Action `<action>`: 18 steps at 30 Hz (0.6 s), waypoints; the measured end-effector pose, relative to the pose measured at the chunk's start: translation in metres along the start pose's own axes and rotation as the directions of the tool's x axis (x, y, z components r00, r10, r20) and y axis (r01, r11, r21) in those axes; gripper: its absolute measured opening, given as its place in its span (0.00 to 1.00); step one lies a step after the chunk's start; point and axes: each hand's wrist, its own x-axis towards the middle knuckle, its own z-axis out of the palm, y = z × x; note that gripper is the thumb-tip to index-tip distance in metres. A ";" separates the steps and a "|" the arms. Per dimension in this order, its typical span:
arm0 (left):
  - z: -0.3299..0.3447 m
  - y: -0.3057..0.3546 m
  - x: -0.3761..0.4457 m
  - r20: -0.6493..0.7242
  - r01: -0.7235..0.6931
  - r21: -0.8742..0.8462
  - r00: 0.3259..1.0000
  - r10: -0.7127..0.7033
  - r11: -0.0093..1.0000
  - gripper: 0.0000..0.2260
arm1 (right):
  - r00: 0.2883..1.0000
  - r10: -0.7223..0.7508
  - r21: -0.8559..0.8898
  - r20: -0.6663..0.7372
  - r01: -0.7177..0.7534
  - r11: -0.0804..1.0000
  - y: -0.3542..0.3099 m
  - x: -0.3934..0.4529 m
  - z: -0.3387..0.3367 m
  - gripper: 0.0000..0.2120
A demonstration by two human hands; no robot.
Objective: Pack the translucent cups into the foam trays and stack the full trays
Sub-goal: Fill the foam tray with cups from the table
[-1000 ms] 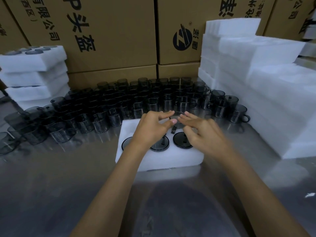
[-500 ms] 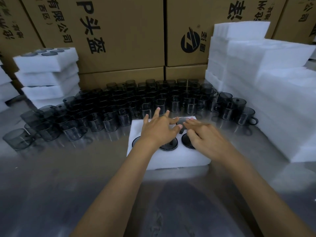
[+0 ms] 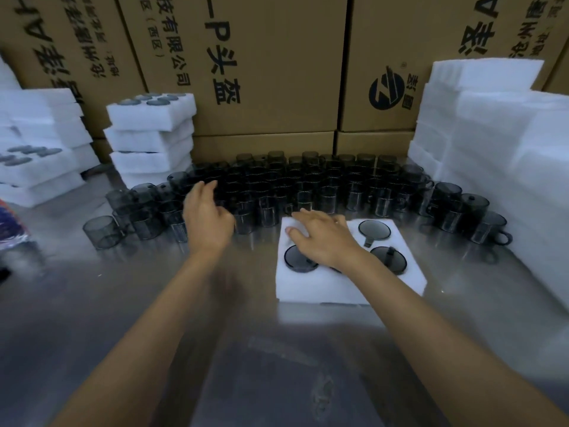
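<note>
A white foam tray (image 3: 345, 288) lies on the steel table right of centre, with dark translucent cups (image 3: 300, 258) sunk in its round holes. My right hand (image 3: 323, 240) rests flat on the tray's left half, fingers spread towards its far left corner, hiding part of it. Off the tray, my left hand (image 3: 207, 218) hovers with loosely curved fingers over the left part of a big cluster of smoky cups (image 3: 308, 186) and holds nothing.
Stacks of packed foam trays (image 3: 151, 137) stand at the back left, with more (image 3: 37, 155) at the far left. A tall pile of white foam trays (image 3: 492, 149) fills the right side. Cardboard boxes (image 3: 261, 72) wall off the back.
My left hand has left the tray and moved left and back to the loose cups. My right hand slid to the tray's left half. The view has shifted left.
</note>
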 end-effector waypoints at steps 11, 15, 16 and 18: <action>-0.062 -0.137 0.053 -0.206 0.525 0.299 0.851 -0.484 0.797 0.29 | 0.988 0.034 -0.038 -0.150 -0.040 0.998 -0.004 0.009 0.009 0.20; -0.058 -0.148 0.049 -0.209 0.574 0.148 0.814 -0.542 0.805 0.25 | 0.988 0.032 -0.029 -0.148 -0.037 0.999 -0.004 0.008 0.010 0.20; -0.056 -0.149 0.048 -0.223 0.565 0.129 0.817 -0.532 0.815 0.22 | 0.989 0.033 -0.029 -0.146 -0.038 0.999 -0.004 0.008 0.009 0.20; -0.053 -0.148 0.043 -0.254 0.520 0.119 0.840 -0.480 0.846 0.16 | 0.990 0.036 -0.028 -0.139 -0.040 0.999 -0.003 0.008 0.008 0.21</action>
